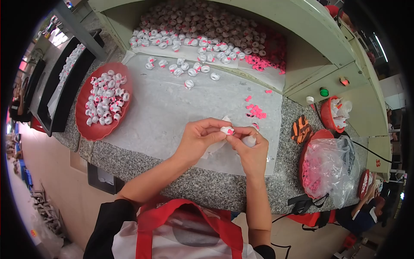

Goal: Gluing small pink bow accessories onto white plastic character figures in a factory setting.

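Note:
Above the paper-covered bench, my left hand (196, 139) and my right hand (253, 152) meet with bent fingers. Pinched between their fingertips is a small white rounded piece (224, 129) with a pink patch on it. Something pale and translucent (249, 140) sits in the curl of my right fingers; its kind cannot be made out. Below the hands lies a whitish scrap (214, 149), partly hidden by them. Just right of the hands are small flat pink pieces (257, 112). Several white pieces with pink parts (189, 84) lie farther off on the white paper (151, 103).
A red oval tray (81, 113) of white-and-pink pieces stands at left. The green-grey cabinet (317, 84) holds a heap of white pieces (202, 26). At right are a red basket (326, 113), orange-black striped cloth (301, 129) and a plastic bag (334, 162) over a red tray. Another person (364, 211) sits beyond.

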A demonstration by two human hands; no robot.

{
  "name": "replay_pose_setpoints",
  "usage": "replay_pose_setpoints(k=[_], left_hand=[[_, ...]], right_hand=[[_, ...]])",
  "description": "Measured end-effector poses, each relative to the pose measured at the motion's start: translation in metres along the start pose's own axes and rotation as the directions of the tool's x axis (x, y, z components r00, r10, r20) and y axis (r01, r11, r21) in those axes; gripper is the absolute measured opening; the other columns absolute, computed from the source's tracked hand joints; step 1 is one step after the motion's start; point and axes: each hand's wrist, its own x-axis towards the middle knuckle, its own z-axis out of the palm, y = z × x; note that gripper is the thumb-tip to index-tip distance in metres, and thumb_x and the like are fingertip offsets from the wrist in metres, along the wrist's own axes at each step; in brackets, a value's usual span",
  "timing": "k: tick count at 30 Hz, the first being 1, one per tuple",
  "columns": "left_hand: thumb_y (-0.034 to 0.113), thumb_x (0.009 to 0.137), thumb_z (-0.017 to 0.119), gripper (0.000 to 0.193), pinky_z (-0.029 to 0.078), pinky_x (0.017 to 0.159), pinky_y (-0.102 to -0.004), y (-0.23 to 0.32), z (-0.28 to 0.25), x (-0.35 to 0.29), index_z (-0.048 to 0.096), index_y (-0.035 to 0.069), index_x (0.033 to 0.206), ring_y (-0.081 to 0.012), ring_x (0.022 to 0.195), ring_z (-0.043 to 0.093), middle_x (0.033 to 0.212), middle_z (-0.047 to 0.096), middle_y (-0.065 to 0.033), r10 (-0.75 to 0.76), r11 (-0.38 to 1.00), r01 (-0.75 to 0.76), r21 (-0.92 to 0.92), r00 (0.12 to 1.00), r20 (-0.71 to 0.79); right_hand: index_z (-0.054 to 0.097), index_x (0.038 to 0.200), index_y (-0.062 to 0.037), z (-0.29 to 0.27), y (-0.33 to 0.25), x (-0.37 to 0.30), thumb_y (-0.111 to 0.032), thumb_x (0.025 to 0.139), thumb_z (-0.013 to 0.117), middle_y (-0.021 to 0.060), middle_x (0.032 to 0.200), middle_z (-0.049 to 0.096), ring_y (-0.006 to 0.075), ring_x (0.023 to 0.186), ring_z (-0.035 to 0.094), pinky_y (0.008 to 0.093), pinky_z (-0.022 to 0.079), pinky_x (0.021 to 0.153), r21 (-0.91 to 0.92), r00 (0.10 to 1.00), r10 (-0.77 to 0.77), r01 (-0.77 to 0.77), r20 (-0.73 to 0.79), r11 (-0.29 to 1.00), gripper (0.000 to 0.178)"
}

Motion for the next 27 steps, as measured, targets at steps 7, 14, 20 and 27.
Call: replay_pose_setpoints(k=[7,14,20,27], left_hand=[[-0.004,0.078,0.055,0.022,0.046,0.080,-0.0247,0.005,0.003,-0.005,0.058,-0.001,0.099,-0.0136,0.090,0.057,0.098,0.059,-0.0099,0.036,0.990,-0.032,-0.134,0.999,0.028],[-0.002,0.078,0.055,0.022,0.045,0.082,-0.0273,0.006,0.007,-0.008,0.056,-0.003,0.101,-0.0154,0.091,0.057,0.097,0.059,-0.0114,0.029,0.997,-0.029,-0.076,1.000,0.000],[-0.001,0.079,0.055,0.023,0.045,0.080,-0.0271,-0.002,0.004,-0.003,0.055,-0.003,0.102,-0.0150,0.089,0.057,0.096,0.060,-0.0103,0.012,0.995,-0.014,-0.097,1.000,-0.027],[0.001,0.079,0.057,0.034,0.048,0.072,-0.0239,0.017,0.004,-0.008,0.047,-0.002,0.112,-0.0138,0.083,0.058,0.089,0.060,-0.0091,-0.086,0.987,0.086,-0.136,0.996,0.007]], right_hand=[[0.058,0.082,0.0008,0.000,-0.004,-0.008,0.005,0.068,0.063,0.0026,0.074,0.057,0.0062,0.064,0.051,0.0187,0.041,0.057,0.035,0.993,-0.118,0.118,0.022,0.992,0.016],[0.058,0.083,0.0006,-0.002,-0.005,-0.005,0.003,0.068,0.065,0.0023,0.075,0.057,0.0053,0.066,0.051,0.0179,0.041,0.058,0.005,0.995,-0.087,0.087,0.046,0.996,0.017],[0.058,0.083,-0.0003,0.001,0.001,-0.001,0.002,0.068,0.066,0.0012,0.075,0.057,0.0047,0.066,0.050,0.0174,0.040,0.058,0.055,0.998,-0.043,0.041,0.036,0.998,0.018],[0.057,0.084,0.0005,0.003,-0.002,-0.008,0.008,0.063,0.068,0.0088,0.090,0.057,0.0082,0.064,0.052,0.0197,0.043,0.058,-0.062,0.906,-0.422,0.423,0.031,0.904,0.025]])
